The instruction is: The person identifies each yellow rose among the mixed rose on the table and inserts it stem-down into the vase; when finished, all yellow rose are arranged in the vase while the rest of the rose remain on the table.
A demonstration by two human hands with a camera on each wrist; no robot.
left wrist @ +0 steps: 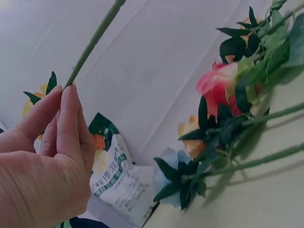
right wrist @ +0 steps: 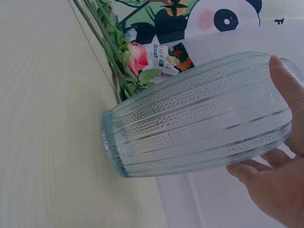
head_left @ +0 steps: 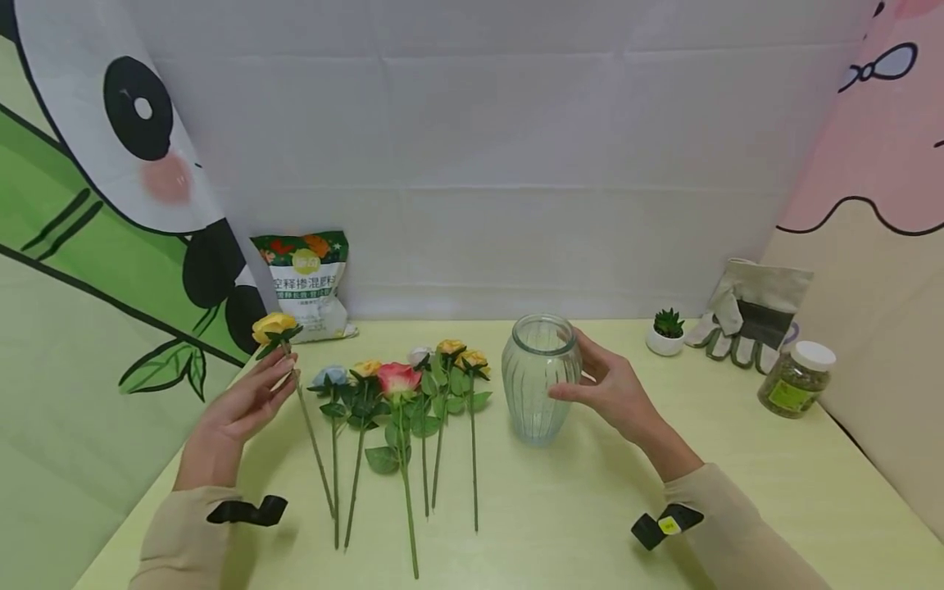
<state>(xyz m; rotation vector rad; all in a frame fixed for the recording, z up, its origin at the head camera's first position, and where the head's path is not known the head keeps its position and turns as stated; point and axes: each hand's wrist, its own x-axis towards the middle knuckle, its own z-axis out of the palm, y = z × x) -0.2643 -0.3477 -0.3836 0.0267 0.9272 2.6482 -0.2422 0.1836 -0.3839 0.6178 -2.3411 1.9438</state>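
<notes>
Left hand (head_left: 247, 406) pinching the stem of a yellow rose (head_left: 274, 325), thumb and fingertips (left wrist: 66, 102) pressed together on it. Held up with the bloom on top, left of the vase (head_left: 540, 377), stem slanting down toward the tabletop (head_left: 590, 524). Probably held by the stem so the bloom does not get squashed.

Right hand (head_left: 612, 385) on the right side of the vase, fingers spread and only softly bent against the bumpy glass, thumb near the rim. Looks like a steadying touch, to keep the vase from tipping. Standing upright on the tabletop, nothing seen inside.

Between the yellow rose and the vase, a row of other roses (head_left: 401, 393) lying flat, blooms pointing away from the person and stems pointing back. Pink rose (left wrist: 219, 85) in the middle, pale blue and orange ones beside it. Laid side by side, likely so each is easy to pick out.

Behind and left of the vase, a bag (head_left: 306, 283) leaning on the white back wall. Right of the vase, a little green plant in a white pot (head_left: 666, 332), then a pair of gloves (head_left: 745, 315), then a jar with a white lid (head_left: 796, 378).
</notes>
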